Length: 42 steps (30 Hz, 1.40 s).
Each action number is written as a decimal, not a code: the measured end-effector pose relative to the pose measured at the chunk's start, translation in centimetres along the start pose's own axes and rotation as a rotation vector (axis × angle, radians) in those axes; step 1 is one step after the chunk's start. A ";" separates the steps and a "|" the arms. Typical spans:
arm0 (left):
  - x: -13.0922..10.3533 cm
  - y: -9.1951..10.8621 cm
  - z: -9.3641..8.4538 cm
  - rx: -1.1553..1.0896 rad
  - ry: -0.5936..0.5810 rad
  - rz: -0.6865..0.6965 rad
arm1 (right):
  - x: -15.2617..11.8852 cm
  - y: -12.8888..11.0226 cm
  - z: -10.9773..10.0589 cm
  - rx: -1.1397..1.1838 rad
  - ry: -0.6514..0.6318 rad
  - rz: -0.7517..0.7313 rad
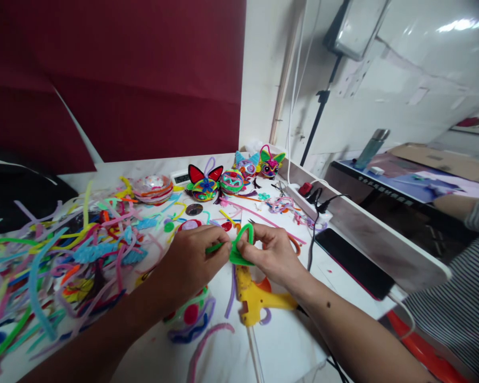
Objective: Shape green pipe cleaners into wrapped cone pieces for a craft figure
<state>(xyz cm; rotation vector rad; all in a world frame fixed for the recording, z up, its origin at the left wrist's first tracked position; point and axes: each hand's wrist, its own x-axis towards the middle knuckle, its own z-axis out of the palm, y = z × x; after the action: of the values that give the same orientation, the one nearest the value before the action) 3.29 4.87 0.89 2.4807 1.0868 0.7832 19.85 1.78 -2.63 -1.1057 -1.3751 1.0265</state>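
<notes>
Between my two hands is a bright green pipe cleaner [243,259], bent into a pointed loop. My left hand [195,258] pinches its left end. With thumb and fingers, my right hand [277,255] grips the loop's right side. A dark pointed tip and an orange handle [295,244], perhaps scissors, show around the right hand; I cannot tell whether it holds them. Below the hands lies a yellow glue gun [259,302] with a clear glue stick [255,354]. A decorated ball [191,314] with red dots and pipe cleaner trim sits partly behind my left forearm.
Loose pipe cleaners [43,266] pile up on the left. Finished ornaments with ears [205,186] and a stack of clear bowls [154,189] stand at the back. On the right are a power strip [309,202], cables and a phone [355,263]. A person in a striped sleeve [463,287] is beyond.
</notes>
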 end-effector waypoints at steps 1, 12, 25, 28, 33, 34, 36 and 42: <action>0.0 0.0 0.0 -0.007 0.004 -0.002 | 0.0 -0.1 0.0 -0.007 0.000 0.000; -0.1 0.5 0.2 -0.011 0.058 -0.012 | -0.4 0.1 -0.1 -0.118 0.020 -0.043; -0.8 0.9 1.4 0.150 0.081 0.091 | -0.8 0.4 0.4 -0.372 0.093 -0.158; -1.0 1.1 1.1 0.156 0.036 0.098 | -0.8 0.3 0.4 -0.367 0.076 -0.171; -0.8 1.2 -1.0 -0.067 -0.125 0.052 | -0.5 0.0 0.1 -0.152 0.016 -0.069; -0.7 1.1 -1.3 -0.142 -0.170 0.015 | -0.5 -0.1 0.0 -0.091 0.001 -0.051; -0.4 0.7 -1.7 -0.285 -0.233 -0.073 | -0.3 -0.2 -0.2 0.008 -0.035 -0.025; 0.2 -0.5 -0.9 -0.679 -0.297 -0.253 | -0.1 -0.1 -0.5 0.083 -0.085 -0.008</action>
<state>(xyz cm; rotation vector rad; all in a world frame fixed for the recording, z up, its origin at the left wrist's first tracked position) 2.60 5.45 1.43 1.7761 0.8250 0.5596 20.32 1.62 -2.52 -1.0048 -1.3903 1.1254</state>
